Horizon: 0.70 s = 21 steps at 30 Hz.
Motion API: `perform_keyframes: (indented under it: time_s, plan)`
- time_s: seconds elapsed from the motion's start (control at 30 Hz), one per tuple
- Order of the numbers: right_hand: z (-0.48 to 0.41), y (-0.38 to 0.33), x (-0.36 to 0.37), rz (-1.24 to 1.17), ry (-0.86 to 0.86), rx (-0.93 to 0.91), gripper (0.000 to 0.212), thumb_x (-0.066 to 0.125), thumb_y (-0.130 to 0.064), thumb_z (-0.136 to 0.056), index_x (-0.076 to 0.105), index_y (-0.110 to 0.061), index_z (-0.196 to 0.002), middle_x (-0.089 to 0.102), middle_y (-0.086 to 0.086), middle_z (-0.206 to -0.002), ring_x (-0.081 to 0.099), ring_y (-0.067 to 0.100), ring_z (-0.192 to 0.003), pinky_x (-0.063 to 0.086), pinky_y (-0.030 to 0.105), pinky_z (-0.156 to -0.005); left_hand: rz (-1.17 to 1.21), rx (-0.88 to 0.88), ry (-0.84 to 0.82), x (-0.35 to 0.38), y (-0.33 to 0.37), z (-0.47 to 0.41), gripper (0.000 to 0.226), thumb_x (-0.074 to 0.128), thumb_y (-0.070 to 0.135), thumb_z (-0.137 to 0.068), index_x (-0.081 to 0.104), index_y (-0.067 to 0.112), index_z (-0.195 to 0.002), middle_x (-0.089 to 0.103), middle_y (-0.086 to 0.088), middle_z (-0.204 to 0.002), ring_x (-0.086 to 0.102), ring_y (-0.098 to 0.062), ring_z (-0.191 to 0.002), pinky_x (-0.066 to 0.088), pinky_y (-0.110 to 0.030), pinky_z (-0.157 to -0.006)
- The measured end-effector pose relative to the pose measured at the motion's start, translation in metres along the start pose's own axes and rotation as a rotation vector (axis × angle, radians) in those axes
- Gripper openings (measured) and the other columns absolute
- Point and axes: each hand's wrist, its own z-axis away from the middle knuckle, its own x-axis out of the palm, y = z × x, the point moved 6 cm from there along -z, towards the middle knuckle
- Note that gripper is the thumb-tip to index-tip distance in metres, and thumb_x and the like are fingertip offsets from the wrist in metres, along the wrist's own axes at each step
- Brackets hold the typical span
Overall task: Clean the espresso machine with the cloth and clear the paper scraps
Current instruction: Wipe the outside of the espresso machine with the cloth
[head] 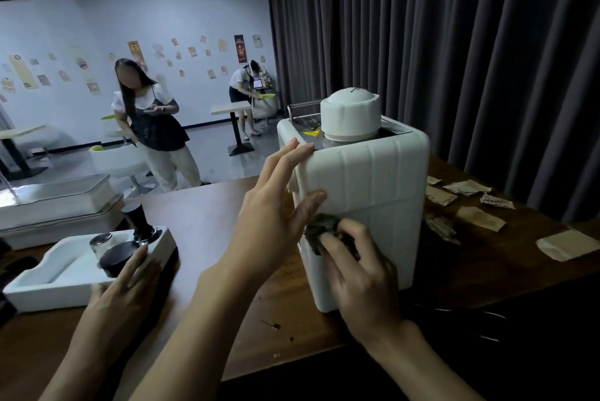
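Note:
The white espresso machine (367,192) stands on the brown table (207,222), its ribbed side facing me. My right hand (360,274) grips a dark crumpled cloth (319,225) and presses it against the machine's lower left side. My left hand (276,202) lies flat with straight fingers on the machine's upper left edge. Several brown paper scraps (467,188) lie on the table right of the machine, the largest one (568,244) near the right edge.
A third hand (123,280) rests on a white tray (65,274) holding a black tamper (139,218) and a black-lidded jar (115,259). White lidded boxes (55,202) sit behind it. A black cable (470,316) runs beside the machine. Two people stand beyond the table.

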Motion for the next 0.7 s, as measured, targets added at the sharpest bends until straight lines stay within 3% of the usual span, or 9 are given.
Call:
perform_keyframes:
  time_s: [0.17,0.33,0.4,0.53,0.7]
  plan:
    - [0.009,0.064,-0.030,0.053,0.180,0.305,0.016,0.070,-0.003,-0.083,0.068,0.000,-0.099,0.053,0.012,-0.111,0.057,0.021,-0.096,0.052,0.029,-0.078,0.039,-0.004,-0.018,0.002,-0.003,0.001,0.058,0.063,0.041,-0.095,0.032,0.051,-0.143,0.027,0.028,-0.155,0.021,0.022,-0.132,0.036,-0.044,-0.114]
    - [0.015,0.090,-0.043,0.100,0.257,0.461,0.018,0.071,0.002,-0.083,0.067,0.004,-0.100,0.056,0.019,-0.106,0.044,0.004,-0.101,0.032,0.002,-0.090,0.062,0.010,-0.053,0.004,-0.001,0.001,0.067,0.065,0.040,-0.092,0.024,0.062,-0.140,0.019,0.037,-0.150,0.018,0.020,-0.134,0.029,-0.036,-0.113]
    - [0.017,0.080,-0.037,0.099,0.274,0.475,0.019,0.073,0.001,-0.081,0.068,0.003,-0.099,0.056,0.018,-0.106,0.048,0.009,-0.103,0.035,0.007,-0.091,0.066,0.003,-0.051,0.004,-0.001,0.001,0.068,0.066,0.040,-0.091,0.024,0.063,-0.139,0.020,0.033,-0.154,0.022,0.012,-0.139,0.030,-0.040,-0.115]
    - [0.029,0.043,-0.006,0.012,0.171,0.371,0.017,0.070,-0.014,-0.085,0.068,-0.004,-0.099,0.053,0.012,-0.114,0.061,0.027,-0.096,0.056,0.037,-0.079,0.071,0.001,-0.032,0.003,0.000,0.002,0.070,0.068,0.037,-0.091,0.025,0.062,-0.140,0.024,0.023,-0.158,0.023,0.007,-0.142,0.032,-0.048,-0.116]
    - [0.035,0.013,0.012,-0.053,-0.021,0.144,0.016,0.060,-0.024,-0.091,0.065,-0.014,-0.103,0.050,0.004,-0.118,0.064,0.028,-0.089,0.057,0.035,-0.074,0.056,0.005,-0.034,0.003,-0.002,0.002,0.071,0.068,0.037,-0.090,0.024,0.062,-0.140,0.023,0.025,-0.158,0.023,0.010,-0.140,0.032,-0.041,-0.115]
